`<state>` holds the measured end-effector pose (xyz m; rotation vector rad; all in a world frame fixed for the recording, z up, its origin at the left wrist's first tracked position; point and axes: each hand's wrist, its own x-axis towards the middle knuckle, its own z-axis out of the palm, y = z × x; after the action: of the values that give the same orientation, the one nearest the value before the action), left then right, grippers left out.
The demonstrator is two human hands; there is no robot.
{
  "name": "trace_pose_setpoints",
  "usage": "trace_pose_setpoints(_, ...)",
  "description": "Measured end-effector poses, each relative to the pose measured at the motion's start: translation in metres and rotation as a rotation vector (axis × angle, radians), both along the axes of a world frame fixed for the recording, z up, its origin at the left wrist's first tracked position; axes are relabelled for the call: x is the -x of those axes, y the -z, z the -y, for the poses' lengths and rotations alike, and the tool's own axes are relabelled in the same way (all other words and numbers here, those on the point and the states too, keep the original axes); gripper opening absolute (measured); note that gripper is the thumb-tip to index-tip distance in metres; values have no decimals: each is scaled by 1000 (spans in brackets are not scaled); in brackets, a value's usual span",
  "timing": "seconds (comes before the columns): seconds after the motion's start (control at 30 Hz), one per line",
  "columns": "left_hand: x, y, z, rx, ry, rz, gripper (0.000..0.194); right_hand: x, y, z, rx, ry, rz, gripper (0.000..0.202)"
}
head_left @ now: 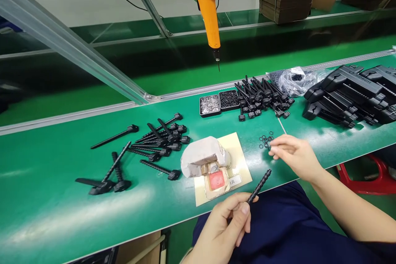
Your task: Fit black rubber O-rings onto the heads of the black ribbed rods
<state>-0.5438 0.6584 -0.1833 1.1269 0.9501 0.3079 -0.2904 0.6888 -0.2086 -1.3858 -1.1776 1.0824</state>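
A black threaded rod point(259, 186) is pinched in the closed left hand point(224, 225), tip angled up for loading, while loosely parted right-hand fingers point(280, 148) are lowered onto small rings point(266, 140) just beyond the rod.

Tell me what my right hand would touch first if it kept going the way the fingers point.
Most likely the small black O-rings on the green table; the right hand fingertips point left, right beside them.

I see a black threaded bolt point(259, 186), slim and ribbed, pinched at its lower end, tip angled up-right over the table edge. Small black rings point(266, 140) lie loosely scattered flat on green surface, just beyond.
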Motion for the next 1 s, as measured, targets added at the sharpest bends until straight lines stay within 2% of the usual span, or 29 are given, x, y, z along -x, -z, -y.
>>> trace_pose_setpoints(0.13,-1,-2,-2,-21,12,-4,61,10,-30,19,-234,-200,-15,8)
trace_pose_setpoints(0.2,2,0,-1,-40,18,-27,60,10,-36,22,-311,-274,-39,11)
trace_pose_setpoints(0.27,6,1,1,-76,23,-58,58,9,-36,21,-265,-319,-104,15)
trace_pose_setpoints(0.4,12,3,4,-140,37,-113,55,6,-32,17,-71,-414,-299,20)
trace_pose_setpoints(0.6,17,7,5,-157,45,-117,49,9,-32,17,-86,-471,-180,18)
trace_pose_setpoints(0.8,14,7,4,-45,89,71,44,13,-33,24,-12,-487,-226,24)
trace_pose_setpoints(0.9,11,3,2,-43,105,142,39,13,-38,25,-50,-511,-200,25)
trace_pose_setpoints(1.0,8,0,2,-3,113,196,33,24,-36,28,-60,-556,-208,23)
